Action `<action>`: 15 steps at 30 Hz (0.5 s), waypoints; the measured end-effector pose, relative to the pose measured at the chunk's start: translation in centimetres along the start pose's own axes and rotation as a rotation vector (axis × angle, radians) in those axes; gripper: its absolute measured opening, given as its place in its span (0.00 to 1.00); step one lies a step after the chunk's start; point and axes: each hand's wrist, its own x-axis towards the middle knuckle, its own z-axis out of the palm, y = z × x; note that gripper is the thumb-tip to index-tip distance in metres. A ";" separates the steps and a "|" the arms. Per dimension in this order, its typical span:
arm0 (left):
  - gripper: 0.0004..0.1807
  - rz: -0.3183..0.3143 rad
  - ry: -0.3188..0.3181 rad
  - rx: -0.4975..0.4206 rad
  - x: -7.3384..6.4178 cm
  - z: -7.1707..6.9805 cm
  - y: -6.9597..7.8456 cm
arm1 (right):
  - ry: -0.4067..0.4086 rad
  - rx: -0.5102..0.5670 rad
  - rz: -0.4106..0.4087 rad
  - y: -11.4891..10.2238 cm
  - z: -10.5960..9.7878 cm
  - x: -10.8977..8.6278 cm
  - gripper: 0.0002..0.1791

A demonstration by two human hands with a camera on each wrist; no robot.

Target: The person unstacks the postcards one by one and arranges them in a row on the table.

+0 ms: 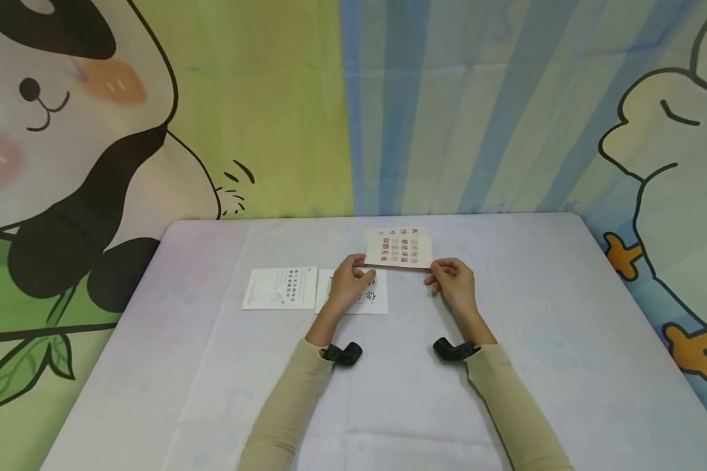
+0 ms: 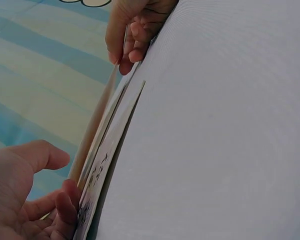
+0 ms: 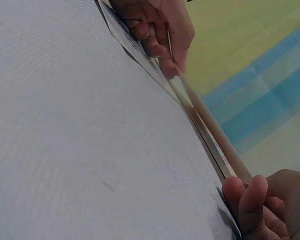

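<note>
A cream card with red printed characters (image 1: 397,250) lies at the back middle of the table, with paler card edges showing beneath it. My right hand (image 1: 455,282) pinches its near right corner between thumb and finger. At the near left corner is my left hand (image 1: 349,282), its fingertips against the edge and its thumb (image 2: 47,156) apart from the card. In the left wrist view, the cream card (image 2: 95,127) is bowed and tilted away from the layers under it. A white card with large black characters (image 1: 366,305) is partly covered by my left hand.
Left of that lies another white card with dark text columns (image 1: 277,288), edge against its neighbour. The pale cloth-covered table (image 1: 412,405) meets a printed curtain (image 1: 448,131) behind. Black wrist cameras (image 1: 344,354) sit on both wrists.
</note>
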 end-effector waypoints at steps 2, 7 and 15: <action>0.25 -0.011 -0.001 -0.018 0.0 -0.1 -0.1 | -0.001 0.013 0.007 -0.1 0.0 0.0 0.11; 0.22 -0.001 0.013 -0.047 0.1 -0.3 -0.2 | -0.020 0.011 0.002 -0.2 0.1 0.0 0.17; 0.23 0.015 0.043 -0.097 0.1 -0.2 -0.4 | -0.051 -0.055 -0.019 -0.2 -0.2 -0.1 0.21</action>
